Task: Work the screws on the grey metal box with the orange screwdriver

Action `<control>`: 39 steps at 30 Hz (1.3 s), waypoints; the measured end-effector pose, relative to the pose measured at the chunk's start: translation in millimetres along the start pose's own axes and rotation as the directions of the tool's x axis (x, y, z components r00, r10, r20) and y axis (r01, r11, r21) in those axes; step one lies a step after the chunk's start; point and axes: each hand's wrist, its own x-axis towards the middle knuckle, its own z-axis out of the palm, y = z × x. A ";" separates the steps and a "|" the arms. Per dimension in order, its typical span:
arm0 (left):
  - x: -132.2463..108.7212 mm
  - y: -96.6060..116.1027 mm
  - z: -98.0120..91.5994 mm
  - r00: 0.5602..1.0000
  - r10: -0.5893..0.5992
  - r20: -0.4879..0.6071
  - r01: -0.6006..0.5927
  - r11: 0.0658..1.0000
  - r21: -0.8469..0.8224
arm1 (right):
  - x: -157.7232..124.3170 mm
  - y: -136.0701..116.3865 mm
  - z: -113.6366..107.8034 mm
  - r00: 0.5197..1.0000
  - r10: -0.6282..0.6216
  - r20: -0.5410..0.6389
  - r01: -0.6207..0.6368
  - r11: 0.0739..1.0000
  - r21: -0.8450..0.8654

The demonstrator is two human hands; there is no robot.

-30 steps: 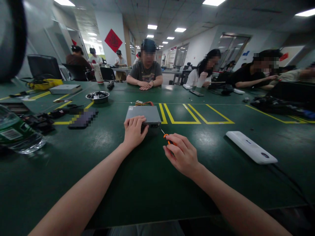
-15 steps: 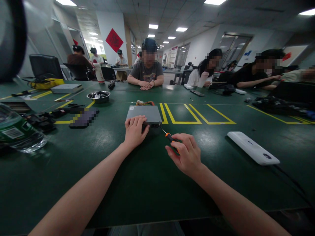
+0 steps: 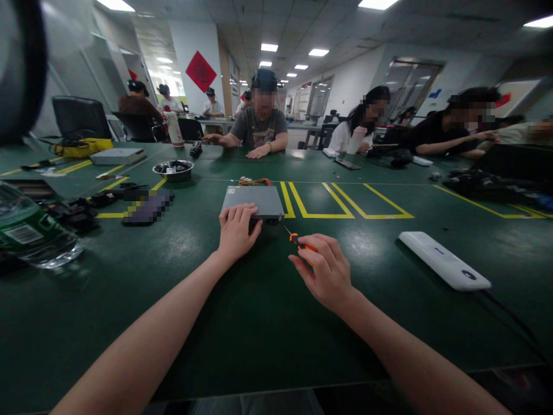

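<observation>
A grey metal power supply unit [image 3: 263, 199] lies flat on the green table, with a bundle of coloured wires [image 3: 254, 181] at its far side. My left hand [image 3: 237, 229] is closed over its near left edge, fingers on top and thumb along the near face. In my right hand [image 3: 326, 265] is an orange and black screwdriver [image 3: 295, 238], held by the handle between fingers and thumb. Its thin shaft points up and left, and the tip is at the near right corner of the unit. Whether the tip sits in a screw is too small to tell.
On the left are a water bottle [image 3: 34, 230], a dark phone-like slab [image 3: 148, 207] and a metal bowl [image 3: 173, 169] of small parts. A white power bank [image 3: 444, 260] with a cable lies right. Across the table sits a person [image 3: 261, 127]; others sit at right.
The screwdriver handle has turned in my right hand, which has shifted slightly left. My left hand and the power supply unit stay put. The person opposite has parted their hands, one reaching sideways.
</observation>
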 end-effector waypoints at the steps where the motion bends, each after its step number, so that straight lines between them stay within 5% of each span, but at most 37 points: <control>1: 0.0 -0.2 0.2 1.000 0.001 -0.001 -0.001 1.000 -0.001 | -0.4 -0.4 0.0 1.000 -0.012 0.005 0.012 1.000 -0.024; 8: -0.1 0.1 0.0 1.000 0.004 0.001 -0.004 1.000 0.001 | -3.4 -2.0 2.2 1.000 0.013 -0.018 -0.014 1.000 -0.028; 14: 0.4 0.3 -0.1 1.000 0.010 -0.008 -0.010 1.000 0.012 | -2.8 -1.7 -0.6 0.988 -0.092 0.122 0.084 0.994 0.071; 18: 0.4 -0.1 0.7 1.000 0.007 -0.008 -0.006 1.000 0.008 | 0.7 -2.2 -3.1 0.992 -0.057 0.115 0.038 0.986 0.163; 26: 0.0 0.0 0.9 1.000 -0.001 0.000 0.001 1.000 0.000 | 4.2 -0.8 -7.3 0.999 0.024 0.022 -0.022 0.997 -0.078; 39: 0.2 0.6 0.9 1.000 -0.014 0.015 0.014 1.000 -0.018 | -3.5 -3.3 -0.9 0.999 -0.010 0.050 0.009 0.999 0.033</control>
